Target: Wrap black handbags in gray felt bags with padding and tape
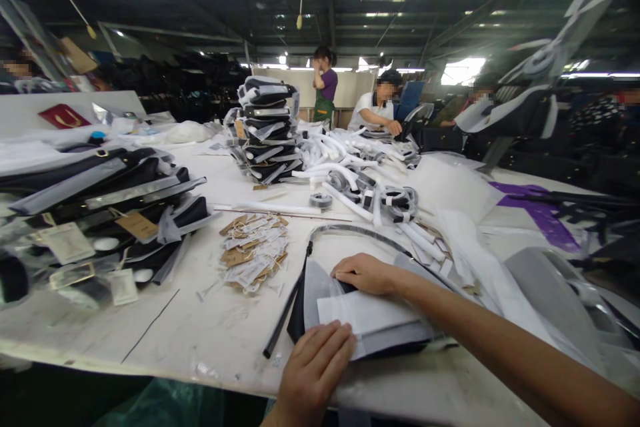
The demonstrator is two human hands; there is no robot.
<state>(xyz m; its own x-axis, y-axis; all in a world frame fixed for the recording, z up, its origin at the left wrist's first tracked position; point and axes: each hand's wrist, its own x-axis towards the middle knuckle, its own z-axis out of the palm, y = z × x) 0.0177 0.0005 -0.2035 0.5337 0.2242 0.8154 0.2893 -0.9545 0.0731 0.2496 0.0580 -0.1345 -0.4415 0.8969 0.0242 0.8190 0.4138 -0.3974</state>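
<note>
A black handbag (297, 320) lies on the table in front of me, partly covered by a grey-white wrapping sheet (313, 283). A folded white sheet (367, 310) rests across it. My left hand (317, 363) is closed over the bag's near left corner, its fingertips on the white sheet and its thumb hidden. Over the upper part of the bag is my right hand (367, 273), fingers bent and tips together; what they pinch is hidden. The bag's strap (350, 229) arcs behind it, and a black strap end (280, 323) sticks out to the left.
Paper tags (255, 250) lie heaped left of the bag. Wrapped black bags are stacked at the far left (145, 180) and centre back (267, 130). White foam tubes (345, 153) and coiled straps (397, 203) spread behind. Clear plastic (550, 300) lies right. Co-workers (377, 110) are beyond.
</note>
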